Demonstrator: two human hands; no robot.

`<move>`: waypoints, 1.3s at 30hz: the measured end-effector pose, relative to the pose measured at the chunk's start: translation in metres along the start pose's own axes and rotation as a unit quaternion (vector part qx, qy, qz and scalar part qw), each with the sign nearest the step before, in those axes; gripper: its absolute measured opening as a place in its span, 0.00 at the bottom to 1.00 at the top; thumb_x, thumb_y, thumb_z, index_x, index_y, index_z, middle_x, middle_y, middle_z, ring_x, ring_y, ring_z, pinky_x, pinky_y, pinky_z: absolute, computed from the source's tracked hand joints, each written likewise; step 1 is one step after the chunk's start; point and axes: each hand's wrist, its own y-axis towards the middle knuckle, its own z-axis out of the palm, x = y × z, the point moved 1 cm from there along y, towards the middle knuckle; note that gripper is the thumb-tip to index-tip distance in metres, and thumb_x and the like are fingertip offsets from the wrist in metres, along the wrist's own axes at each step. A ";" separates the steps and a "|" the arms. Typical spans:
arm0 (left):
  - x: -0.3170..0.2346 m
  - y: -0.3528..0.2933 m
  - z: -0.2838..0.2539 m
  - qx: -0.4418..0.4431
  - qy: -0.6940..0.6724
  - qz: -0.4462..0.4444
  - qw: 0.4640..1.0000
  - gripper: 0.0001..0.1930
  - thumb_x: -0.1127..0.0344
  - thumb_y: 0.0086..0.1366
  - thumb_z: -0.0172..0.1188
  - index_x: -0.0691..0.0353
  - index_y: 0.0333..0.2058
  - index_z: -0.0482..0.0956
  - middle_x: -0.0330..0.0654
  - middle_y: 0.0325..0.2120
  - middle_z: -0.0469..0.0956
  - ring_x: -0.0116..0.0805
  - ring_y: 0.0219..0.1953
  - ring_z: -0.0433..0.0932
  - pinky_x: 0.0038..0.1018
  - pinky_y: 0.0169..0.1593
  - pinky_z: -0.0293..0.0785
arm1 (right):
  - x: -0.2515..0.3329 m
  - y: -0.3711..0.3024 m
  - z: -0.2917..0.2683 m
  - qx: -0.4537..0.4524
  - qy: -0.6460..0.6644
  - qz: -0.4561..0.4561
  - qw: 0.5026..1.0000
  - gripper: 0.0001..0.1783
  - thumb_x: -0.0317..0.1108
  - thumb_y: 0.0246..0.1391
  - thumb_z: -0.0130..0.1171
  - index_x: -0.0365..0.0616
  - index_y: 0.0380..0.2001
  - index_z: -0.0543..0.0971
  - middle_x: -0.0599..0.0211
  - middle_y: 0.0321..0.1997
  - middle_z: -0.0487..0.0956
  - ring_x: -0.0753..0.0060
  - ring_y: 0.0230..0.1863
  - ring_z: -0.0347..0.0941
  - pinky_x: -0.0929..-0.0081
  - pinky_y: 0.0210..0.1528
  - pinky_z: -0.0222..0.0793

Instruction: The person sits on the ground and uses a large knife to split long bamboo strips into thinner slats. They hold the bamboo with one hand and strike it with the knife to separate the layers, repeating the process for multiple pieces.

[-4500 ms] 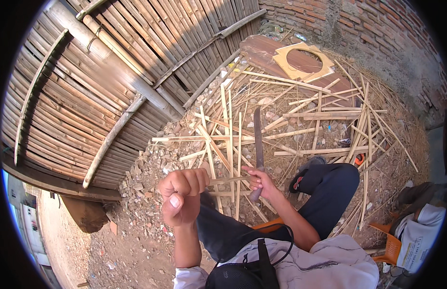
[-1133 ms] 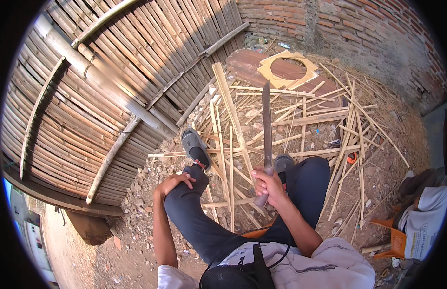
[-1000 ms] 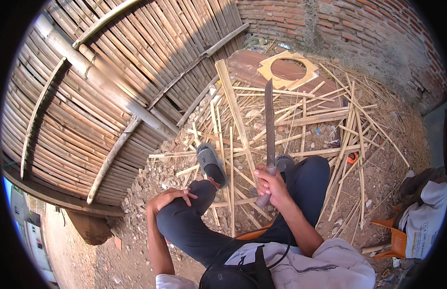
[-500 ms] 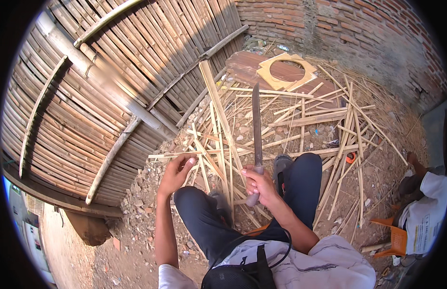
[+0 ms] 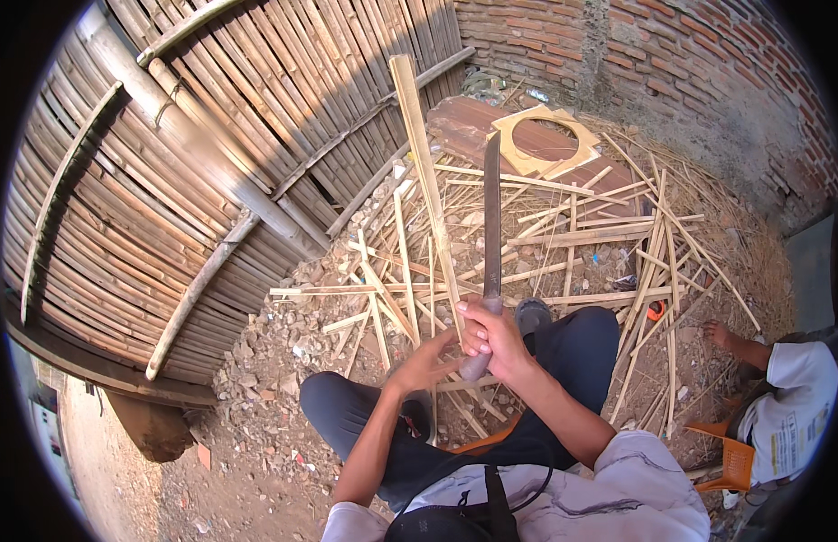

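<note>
My right hand (image 5: 493,336) grips the handle of a long dark machete (image 5: 491,217), whose blade points up and away from me. My left hand (image 5: 428,361) reaches in beside it, fingers spread, touching the lower end of a long pale bamboo slat (image 5: 425,172) that slants up toward the fence. I sit with dark-trousered knees raised; the left knee (image 5: 338,406) is below the left hand.
A bamboo fence (image 5: 211,163) fills the left. Loose bamboo strips (image 5: 563,244) litter the ground ahead. A square frame with a round hole (image 5: 541,140) lies on a board by a brick wall (image 5: 708,72). Another person (image 5: 789,406) sits on an orange stool at the right.
My left leg came down from its raised position and the shoe dropped out of view. My left hand moved right to the slat's base beside the machete handle.
</note>
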 end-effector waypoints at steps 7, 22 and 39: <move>-0.005 0.021 0.007 -0.105 0.043 0.018 0.993 0.16 0.58 0.79 0.50 0.67 0.40 0.78 0.42 0.25 0.75 0.36 0.30 0.75 0.34 0.40 0.73 | 0.048 0.002 0.022 -0.006 -0.019 -0.058 0.998 0.17 0.32 0.65 0.61 0.36 0.53 0.76 0.86 0.15 0.60 0.89 0.12 0.54 0.82 0.19 0.58; -0.260 0.006 -0.209 -0.334 0.337 -0.024 0.880 0.23 0.52 0.80 0.47 0.66 0.32 0.76 0.39 0.16 0.69 0.28 0.21 0.65 0.32 0.28 0.64 | 0.135 0.013 -0.029 -0.083 -0.365 -0.402 0.836 0.31 0.58 0.74 0.43 0.41 0.26 0.70 0.72 0.12 0.63 0.81 0.13 0.57 0.75 0.17 0.54; -0.129 -0.069 -0.009 -0.271 0.073 -0.117 0.953 0.21 0.55 0.81 0.44 0.62 0.31 0.75 0.28 0.17 0.63 0.18 0.20 0.60 0.23 0.25 0.59 | 0.056 0.023 -0.010 0.107 -0.749 -0.310 0.576 0.33 0.63 0.64 0.57 0.37 0.37 0.80 0.56 0.08 0.65 0.52 0.11 0.70 0.55 0.19 0.66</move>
